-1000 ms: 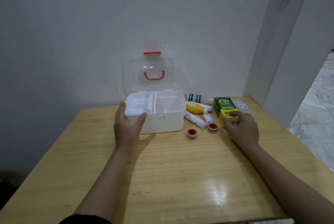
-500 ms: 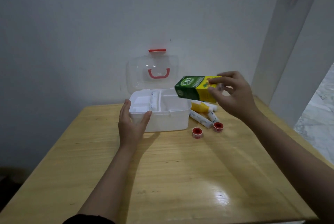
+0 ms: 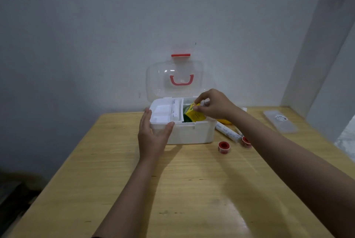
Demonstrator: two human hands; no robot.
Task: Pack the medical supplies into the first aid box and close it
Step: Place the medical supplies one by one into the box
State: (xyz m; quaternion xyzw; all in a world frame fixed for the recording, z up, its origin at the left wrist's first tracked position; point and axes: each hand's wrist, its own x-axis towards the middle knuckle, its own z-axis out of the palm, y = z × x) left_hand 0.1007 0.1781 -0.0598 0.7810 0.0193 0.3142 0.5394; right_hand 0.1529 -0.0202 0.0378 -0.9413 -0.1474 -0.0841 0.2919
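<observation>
Right hand (image 3: 215,106) arched over first aid box (image 3: 192,132), grip pinching green-yellow carton (image 3: 193,114).

Wooden table (image 3: 192,189) carries: white first aid box (image 3: 190,132), far centre; bandage roll (image 3: 227,132) and two red tape rolls (image 3: 223,147) (image 3: 246,141) to its right; clear flat packet (image 3: 280,121), far right.

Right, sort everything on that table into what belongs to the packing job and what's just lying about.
Job:
- first aid box, lid open
- green and yellow carton, in the right hand, going into the box
- left hand, steadying the box
- bandage roll
- two red tape rolls
- yellow bottle, mostly hidden

Lying about:
- clear flat case, purpose unclear
</observation>
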